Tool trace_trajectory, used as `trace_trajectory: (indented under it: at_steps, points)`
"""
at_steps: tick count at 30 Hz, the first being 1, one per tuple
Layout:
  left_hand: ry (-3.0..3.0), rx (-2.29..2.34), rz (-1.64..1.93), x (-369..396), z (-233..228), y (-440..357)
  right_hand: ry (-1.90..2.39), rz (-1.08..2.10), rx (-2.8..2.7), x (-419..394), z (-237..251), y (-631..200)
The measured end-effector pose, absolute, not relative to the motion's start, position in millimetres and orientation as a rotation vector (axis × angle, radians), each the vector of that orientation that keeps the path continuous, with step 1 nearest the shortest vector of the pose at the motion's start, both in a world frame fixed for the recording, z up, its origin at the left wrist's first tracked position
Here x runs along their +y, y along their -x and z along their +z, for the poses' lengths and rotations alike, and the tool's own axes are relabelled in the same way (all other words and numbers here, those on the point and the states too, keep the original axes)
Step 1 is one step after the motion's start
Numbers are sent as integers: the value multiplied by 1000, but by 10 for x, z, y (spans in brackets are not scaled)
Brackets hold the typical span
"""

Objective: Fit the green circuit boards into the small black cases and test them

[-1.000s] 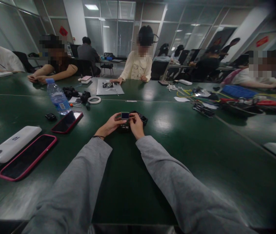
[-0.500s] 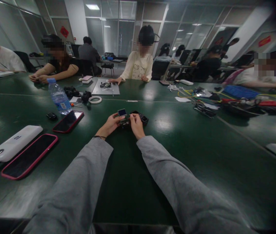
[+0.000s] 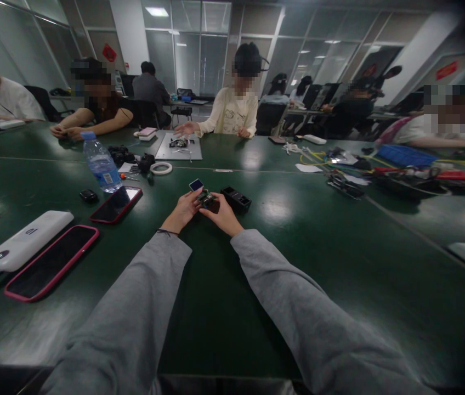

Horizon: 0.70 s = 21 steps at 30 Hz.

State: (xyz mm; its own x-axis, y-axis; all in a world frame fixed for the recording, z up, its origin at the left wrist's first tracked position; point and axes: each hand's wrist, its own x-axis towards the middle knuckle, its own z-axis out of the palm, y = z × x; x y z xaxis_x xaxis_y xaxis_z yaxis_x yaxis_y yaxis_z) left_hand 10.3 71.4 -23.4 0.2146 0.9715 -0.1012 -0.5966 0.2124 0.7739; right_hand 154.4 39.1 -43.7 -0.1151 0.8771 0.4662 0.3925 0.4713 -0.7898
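Between my hands is a small green circuit board (image 3: pixel 207 198), held just above the table. My left hand (image 3: pixel 183 211) is closed on its left side, and a little screen (image 3: pixel 196 185) with a pale edge stands up at those fingertips. My right hand (image 3: pixel 225 214) pinches the board's right side, thumb below and fingers above. Right behind my right hand a black rectangular case (image 3: pixel 236 199) lies on the table, apart from the fingers. Finer parts of the board are too small to make out.
On the left are a water bottle (image 3: pixel 100 163), a dark phone (image 3: pixel 116 204), a red-cased phone (image 3: pixel 52 262) and a white power bank (image 3: pixel 27 240). A tape roll (image 3: pixel 161 168) lies farther back. Cables and a blue tray (image 3: pixel 407 156) sit right. A co-worker (image 3: pixel 238 104) sits opposite.
My right hand has moved left from beside the black case onto the circuit board. The little screen has shifted left and tilted. The co-worker opposite has lifted a hand off the grey panel.
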Motion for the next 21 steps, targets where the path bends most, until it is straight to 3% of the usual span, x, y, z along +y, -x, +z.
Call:
trace_trajectory:
  at_steps: [21]
  points:
    - [-687,657,1097,733,-241,-41,1122,261,-1655,222,-206,-1519]
